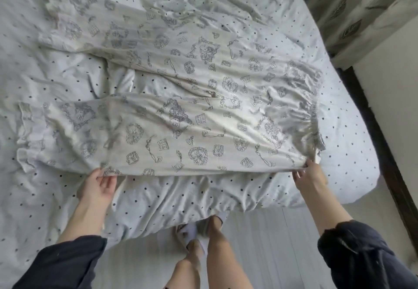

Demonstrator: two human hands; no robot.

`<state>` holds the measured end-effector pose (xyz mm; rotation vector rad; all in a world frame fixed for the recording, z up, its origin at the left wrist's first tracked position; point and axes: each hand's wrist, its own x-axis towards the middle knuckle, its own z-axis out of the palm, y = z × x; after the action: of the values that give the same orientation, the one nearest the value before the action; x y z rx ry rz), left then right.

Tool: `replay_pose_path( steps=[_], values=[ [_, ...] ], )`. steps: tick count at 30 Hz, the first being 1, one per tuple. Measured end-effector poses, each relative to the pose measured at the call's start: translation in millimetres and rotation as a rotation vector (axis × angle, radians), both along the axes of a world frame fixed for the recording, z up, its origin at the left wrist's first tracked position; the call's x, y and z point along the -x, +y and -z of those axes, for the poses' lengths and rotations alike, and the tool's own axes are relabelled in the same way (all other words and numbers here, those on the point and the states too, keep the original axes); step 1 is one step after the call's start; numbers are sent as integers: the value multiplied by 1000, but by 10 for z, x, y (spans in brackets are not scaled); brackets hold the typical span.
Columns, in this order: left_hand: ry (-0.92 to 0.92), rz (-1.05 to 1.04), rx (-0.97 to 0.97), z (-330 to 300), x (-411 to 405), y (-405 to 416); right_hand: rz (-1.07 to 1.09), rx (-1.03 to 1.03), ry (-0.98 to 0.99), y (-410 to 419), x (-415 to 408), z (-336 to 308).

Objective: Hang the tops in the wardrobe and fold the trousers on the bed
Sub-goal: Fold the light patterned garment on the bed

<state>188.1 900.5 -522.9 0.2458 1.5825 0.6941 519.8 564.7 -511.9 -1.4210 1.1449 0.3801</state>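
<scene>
Two hands at the near edge of a printed pair of trousers [181, 98], spread flat across the bed [56, 198], legs running left, gathered waistband at right near the bed's corner. Around: spotted, rumpled bedsheet under everything; patterned curtain [362, 1] at upper right; pale wall and dark skirting [384, 153] beside the bed; light floorboards [271, 243] below, with bare legs and feet in pale slippers [190, 234] tucked against the overhanging sheet. Nothing lying on the trousers or between the hands.

Left hand [99, 187] palm up, fingers curled under the near leg's edge, thumb on top, pinching the cloth. Right hand [309, 175] at the waistband corner, fingers closed on the fabric, knuckles up. Both forearms bare, dark sleeves [352, 248] pushed back, arms reaching out wide apart.
</scene>
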Motion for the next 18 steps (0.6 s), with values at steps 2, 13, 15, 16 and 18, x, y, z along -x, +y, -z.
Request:
replay_pose_path(
  steps=[2,13,15,16,18],
  values=[
    [-16,14,-15,-83,95,-44,-28,-144,-48,-149,154,-54],
    [-115,85,-149,-875,161,-3,83,-30,-123,-139,525,-788],
    [-166,114,-208,-1053,-13,83,87,-43,-170,-55,459,-922],
    [-190,112,-230,-1112,-95,124,63,-45,-188,-17,430,-967],
    [-236,102,-282,-1232,-280,230,36,-44,-235,64,321,-1039]
  ],
)
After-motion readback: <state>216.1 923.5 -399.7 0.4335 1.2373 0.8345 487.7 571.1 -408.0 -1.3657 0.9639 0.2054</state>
